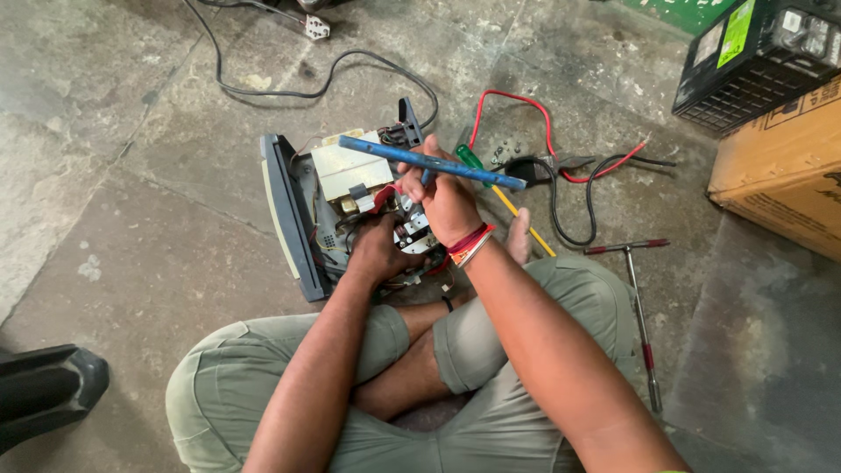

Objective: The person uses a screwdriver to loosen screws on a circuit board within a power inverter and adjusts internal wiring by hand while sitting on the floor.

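The right hand (447, 201) is closed around a blue-handled screwdriver (429, 163), fingers wrapped over the middle of its shaft so that the tool lies nearly level across the top of the fist; one end juts toward 10 o'clock over the opened device, the other toward 3 o'clock. The thumb side faces away, so the exact finger placement cannot be told, but the tool is clearly clamped in the fist. Just below, at 7 o'clock from that fist, the left hand (378, 252) rests curled inside the opened electronic unit (337, 206), its fingertips buried among wires and white connectors; whether they pinch anything cannot be told. The unit lies on the concrete floor (149, 219) with its grey front panel (287, 215) standing on edge at 9 o'clock of the hands. A green-and-yellow screwdriver (504, 197) lies on the floor at 3 o'clock of the right hand, passing under the blue tool's end. Red and black leads (561, 166) loop at 2 o'clock, a T-handle wrench (639, 307) sits at 4 o'clock, and a cardboard box (780, 166) stands far at 3 o'clock.
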